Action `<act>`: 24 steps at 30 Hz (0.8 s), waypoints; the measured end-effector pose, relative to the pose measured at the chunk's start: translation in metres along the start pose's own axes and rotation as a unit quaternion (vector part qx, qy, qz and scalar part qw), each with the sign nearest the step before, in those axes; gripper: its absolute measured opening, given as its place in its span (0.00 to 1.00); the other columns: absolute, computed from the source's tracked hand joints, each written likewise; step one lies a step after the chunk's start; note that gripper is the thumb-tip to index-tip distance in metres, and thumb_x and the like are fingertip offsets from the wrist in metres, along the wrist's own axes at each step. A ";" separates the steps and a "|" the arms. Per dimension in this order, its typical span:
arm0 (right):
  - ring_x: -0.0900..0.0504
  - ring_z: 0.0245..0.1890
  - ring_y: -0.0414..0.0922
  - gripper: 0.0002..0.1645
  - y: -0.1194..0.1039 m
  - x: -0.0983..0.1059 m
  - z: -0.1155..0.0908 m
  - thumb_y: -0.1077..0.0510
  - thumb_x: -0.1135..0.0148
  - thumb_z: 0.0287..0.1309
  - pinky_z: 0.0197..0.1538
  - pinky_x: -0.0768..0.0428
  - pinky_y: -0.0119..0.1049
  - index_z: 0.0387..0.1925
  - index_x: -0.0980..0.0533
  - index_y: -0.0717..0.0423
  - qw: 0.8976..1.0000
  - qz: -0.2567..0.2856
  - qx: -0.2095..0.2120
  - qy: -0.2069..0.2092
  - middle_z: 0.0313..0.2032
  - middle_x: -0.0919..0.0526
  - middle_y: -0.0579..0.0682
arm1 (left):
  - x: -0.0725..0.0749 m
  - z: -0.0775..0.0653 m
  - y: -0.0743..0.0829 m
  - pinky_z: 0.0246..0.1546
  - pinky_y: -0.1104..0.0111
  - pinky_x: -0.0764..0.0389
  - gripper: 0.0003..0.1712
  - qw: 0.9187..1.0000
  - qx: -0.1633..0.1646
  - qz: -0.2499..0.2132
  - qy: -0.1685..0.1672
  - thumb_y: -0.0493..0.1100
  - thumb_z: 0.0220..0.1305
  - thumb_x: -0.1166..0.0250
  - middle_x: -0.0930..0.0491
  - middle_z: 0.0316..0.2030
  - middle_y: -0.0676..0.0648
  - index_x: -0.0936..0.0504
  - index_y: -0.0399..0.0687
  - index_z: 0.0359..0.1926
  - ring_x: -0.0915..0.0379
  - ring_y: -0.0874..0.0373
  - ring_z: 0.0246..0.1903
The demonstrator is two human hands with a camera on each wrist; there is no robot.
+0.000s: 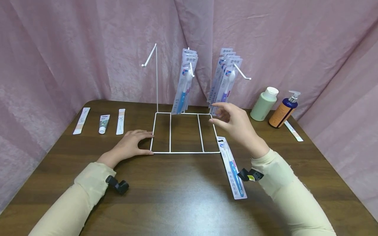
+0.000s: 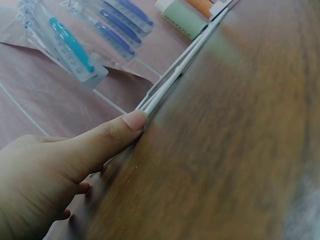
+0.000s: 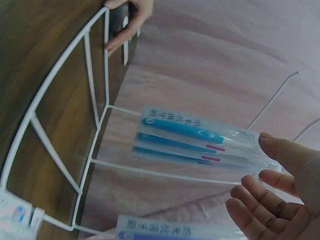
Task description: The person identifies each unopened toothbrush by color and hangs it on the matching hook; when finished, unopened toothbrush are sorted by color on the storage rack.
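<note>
My left hand (image 1: 130,146) rests at the left side of a white wire display rack (image 1: 183,152). Its thumb (image 2: 125,122) presses the front corner, the fingertips touching the side rail further back. My right hand (image 1: 234,124) hangs above the rack's right side, holding nothing, thumb and forefinger bent and apart. Several blue toothbrush packs (image 1: 186,82) hang on the middle hook. Behind the right hand, several purple toothbrush packs (image 1: 225,78) hang on the right hook. One more blue toothbrush pack (image 1: 231,168) lies on the table, its top end at the rack's front right corner.
The left hook (image 1: 150,55) is bare. On the left of the table (image 1: 141,196) lie two slim white packets (image 1: 81,120) and a small tube (image 1: 104,124). A green bottle (image 1: 263,104) and an orange pump bottle (image 1: 283,111) stand at the right, near another slim packet (image 1: 293,131).
</note>
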State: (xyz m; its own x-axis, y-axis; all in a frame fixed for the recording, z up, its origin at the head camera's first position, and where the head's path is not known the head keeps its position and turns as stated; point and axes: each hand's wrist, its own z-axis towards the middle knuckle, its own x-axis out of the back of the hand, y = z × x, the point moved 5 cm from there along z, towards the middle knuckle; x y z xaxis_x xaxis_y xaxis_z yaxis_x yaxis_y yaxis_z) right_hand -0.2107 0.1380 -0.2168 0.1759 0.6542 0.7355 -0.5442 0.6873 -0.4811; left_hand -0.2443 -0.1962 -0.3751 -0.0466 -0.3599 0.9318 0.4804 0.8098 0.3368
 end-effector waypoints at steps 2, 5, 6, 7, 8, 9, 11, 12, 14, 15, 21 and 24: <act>0.16 0.34 0.49 0.29 0.003 0.003 -0.006 0.58 0.27 0.50 0.42 0.18 0.43 0.55 0.24 0.59 1.000 -0.006 0.000 -0.002 0.35 0.16 0.56 | 0.000 0.000 0.000 0.66 0.41 0.45 0.45 1.000 -0.004 0.002 0.002 0.69 0.48 0.31 0.30 0.67 0.46 0.26 0.51 0.64 0.40 0.43 0.67; 0.16 0.34 0.49 0.29 0.007 0.006 -0.016 0.58 0.27 0.50 0.41 0.17 0.44 0.55 0.24 0.59 1.000 -0.016 0.000 -0.007 0.36 0.16 0.55 | 0.001 0.000 0.000 0.66 0.42 0.45 0.46 1.000 -0.005 0.001 0.004 0.69 0.48 0.31 0.30 0.66 0.46 0.26 0.50 0.63 0.40 0.43 0.67; 0.16 0.35 0.49 0.29 0.008 0.007 -0.019 0.58 0.27 0.50 0.41 0.17 0.44 0.55 0.24 0.59 1.000 -0.019 -0.001 -0.009 0.36 0.16 0.55 | 0.001 -0.001 0.000 0.66 0.42 0.45 0.46 1.000 -0.005 0.001 0.005 0.69 0.47 0.31 0.30 0.66 0.46 0.26 0.50 0.63 0.40 0.43 0.67; 0.16 0.35 0.49 0.29 0.010 0.007 -0.022 0.58 0.27 0.50 0.41 0.17 0.44 0.54 0.24 0.59 1.000 -0.021 -0.002 -0.012 0.36 0.16 0.55 | 0.001 -0.001 -0.001 0.66 0.42 0.45 0.46 1.000 -0.005 0.001 0.005 0.69 0.47 0.31 0.30 0.66 0.45 0.26 0.50 0.63 0.40 0.43 0.67; 0.16 0.35 0.49 0.29 0.011 0.008 -0.025 0.57 0.27 0.50 0.41 0.17 0.44 0.54 0.24 0.59 1.000 -0.024 -0.003 -0.014 0.36 0.17 0.55 | 0.002 -0.001 -0.001 0.66 0.42 0.45 0.46 1.000 -0.005 0.001 0.006 0.68 0.47 0.30 0.30 0.66 0.45 0.26 0.50 0.63 0.40 0.43 0.67; 0.17 0.36 0.49 0.29 0.012 0.008 -0.028 0.57 0.27 0.49 0.41 0.17 0.43 0.55 0.24 0.58 1.000 -0.025 -0.004 -0.017 0.37 0.17 0.55 | 0.002 -0.001 -0.001 0.66 0.42 0.45 0.45 1.000 -0.004 0.001 0.007 0.68 0.47 0.30 0.30 0.66 0.46 0.26 0.50 0.63 0.40 0.43 0.67; 0.17 0.37 0.48 0.30 0.016 0.007 -0.034 0.57 0.27 0.49 0.41 0.17 0.43 0.55 0.24 0.58 0.999 -0.028 -0.007 -0.024 0.38 0.17 0.55 | 0.003 -0.001 -0.001 0.66 0.42 0.45 0.45 1.000 -0.007 0.002 0.008 0.67 0.47 0.30 0.30 0.66 0.46 0.25 0.50 0.63 0.40 0.43 0.67; 0.17 0.38 0.48 0.30 0.017 0.007 -0.038 0.57 0.27 0.50 0.41 0.17 0.42 0.56 0.24 0.57 0.999 -0.031 -0.008 -0.027 0.38 0.17 0.55 | 0.003 -0.001 -0.001 0.66 0.42 0.44 0.44 1.000 -0.008 0.004 0.009 0.67 0.47 0.30 0.30 0.66 0.46 0.25 0.50 0.63 0.39 0.43 0.67; 0.18 0.39 0.48 0.30 0.021 0.004 -0.045 0.56 0.27 0.50 0.41 0.17 0.42 0.56 0.25 0.57 0.999 -0.034 -0.011 -0.036 0.38 0.18 0.54 | 0.003 -0.001 0.000 0.66 0.43 0.44 0.44 1.000 -0.008 0.006 0.010 0.67 0.47 0.29 0.29 0.66 0.46 0.25 0.50 0.62 0.39 0.43 0.67; 0.18 0.40 0.47 0.31 0.023 0.003 -0.049 0.56 0.27 0.50 0.41 0.17 0.42 0.57 0.25 0.56 0.998 -0.035 -0.013 -0.042 0.38 0.18 0.54 | 0.003 -0.001 0.000 0.66 0.43 0.44 0.44 1.000 -0.008 0.006 0.009 0.67 0.47 0.29 0.29 0.66 0.46 0.25 0.50 0.62 0.39 0.43 0.67; 0.18 0.40 0.47 0.31 0.035 -0.006 -0.071 0.55 0.28 0.51 0.40 0.18 0.42 0.57 0.26 0.57 0.996 -0.040 -0.030 -0.069 0.38 0.19 0.53 | 0.001 -0.001 0.001 0.66 0.42 0.45 0.46 1.000 -0.003 0.000 -0.001 0.69 0.47 0.31 0.30 0.66 0.46 0.26 0.50 0.64 0.40 0.42 0.68; 0.18 0.39 0.47 0.30 0.042 -0.011 -0.080 0.55 0.28 0.51 0.39 0.18 0.41 0.56 0.25 0.58 0.996 -0.040 -0.035 -0.072 0.38 0.19 0.54 | 0.000 -0.001 0.001 0.66 0.42 0.46 0.46 1.000 -0.002 -0.003 0.002 0.69 0.47 0.31 0.30 0.66 0.46 0.26 0.51 0.63 0.40 0.42 0.67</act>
State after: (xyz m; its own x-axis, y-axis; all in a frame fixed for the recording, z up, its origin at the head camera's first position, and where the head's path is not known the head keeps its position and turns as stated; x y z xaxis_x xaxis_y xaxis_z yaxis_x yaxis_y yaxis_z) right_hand -0.1696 0.1848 -0.2827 0.0935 0.5479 0.8313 -0.4739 0.7588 -0.4468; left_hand -0.2430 -0.1958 -0.3744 -0.0462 -0.3670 0.9291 0.4839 0.8054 0.3423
